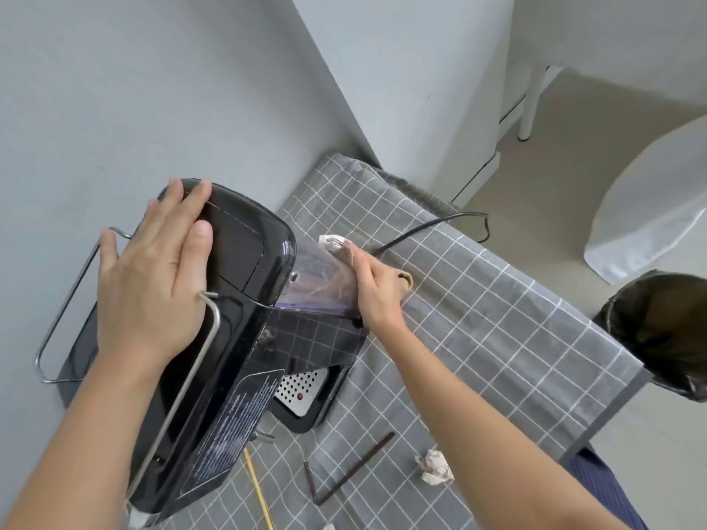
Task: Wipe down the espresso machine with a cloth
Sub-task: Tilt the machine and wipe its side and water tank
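Two bare forearms are reaching up from the bottom edge. Left hand is lying flat on top of the machine, fingers spread and pressing down on the black lid, thumb stretched out beside them. Nothing pinched there, just an open palm steadying the thing.

Right hand is working the far side, fingers closed around a tan cloth and pressing it against the clear water tank. A corner of cloth is poking out past the knuckles.

That machine is sitting at the left edge of the table, close against the grey wall. Its long axis is running from the near-left corner toward the far right, tank end pointing away from the camera toward the table's far edge. Chrome wire rails are framing its top. Lower down, the perforated drip tray is showing, facing the table's middle.

Black cord is trailing off from behind the tank over the far edge. Toward the near edge, on the grey checked tablecloth, a dark bent rod, a yellow stick and a crumpled paper ball are lying. Beyond the right edge, a dark bin is standing on the floor.
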Demonstrator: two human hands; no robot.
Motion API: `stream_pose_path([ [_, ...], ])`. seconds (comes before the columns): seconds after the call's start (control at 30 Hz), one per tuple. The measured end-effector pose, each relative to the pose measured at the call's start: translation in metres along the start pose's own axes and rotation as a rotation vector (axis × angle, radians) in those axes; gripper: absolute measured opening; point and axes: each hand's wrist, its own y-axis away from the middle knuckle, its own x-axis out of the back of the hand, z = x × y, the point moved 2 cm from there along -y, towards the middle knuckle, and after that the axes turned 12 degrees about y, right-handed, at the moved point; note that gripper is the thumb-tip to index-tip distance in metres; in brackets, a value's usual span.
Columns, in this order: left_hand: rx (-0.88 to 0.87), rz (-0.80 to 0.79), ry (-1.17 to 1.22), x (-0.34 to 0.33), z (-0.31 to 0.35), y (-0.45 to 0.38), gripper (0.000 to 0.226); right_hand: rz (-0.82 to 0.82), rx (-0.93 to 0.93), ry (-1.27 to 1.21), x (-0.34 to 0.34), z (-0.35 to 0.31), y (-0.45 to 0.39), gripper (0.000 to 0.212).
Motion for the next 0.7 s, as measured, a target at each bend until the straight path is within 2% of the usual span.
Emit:
stream_pose_path([
  [0.13,0.002,-0.008,-0.007,0.001,0.002,-0.001,0.05,0.137,-0.088,-0.092,-0.006,0.007,0.031,0.047],
  [0.27,0.001,0.001,0.014,0.002,0.003,0.0,0.051,0.146,0.155,-0.286,-0.01,-0.023,0.064,0.043],
  [0.37,0.001,0.004,0.014,0.001,0.004,-0.001,0.05,0.188,0.301,-0.102,-0.009,-0.024,0.034,0.042],
  [0.53,0.001,-0.003,0.028,0.0,0.002,0.0,0.049,0.176,0.103,0.035,-0.016,0.03,0.024,0.061],
  [0.63,0.0,-0.008,0.005,0.001,0.005,-0.001,0.049,0.108,0.05,-0.059,-0.025,0.025,0.063,0.065],
  [0.7,-0.001,-0.005,0.011,0.001,0.004,-0.001,0.048,0.022,0.063,-0.129,-0.03,0.004,0.093,0.078],
])
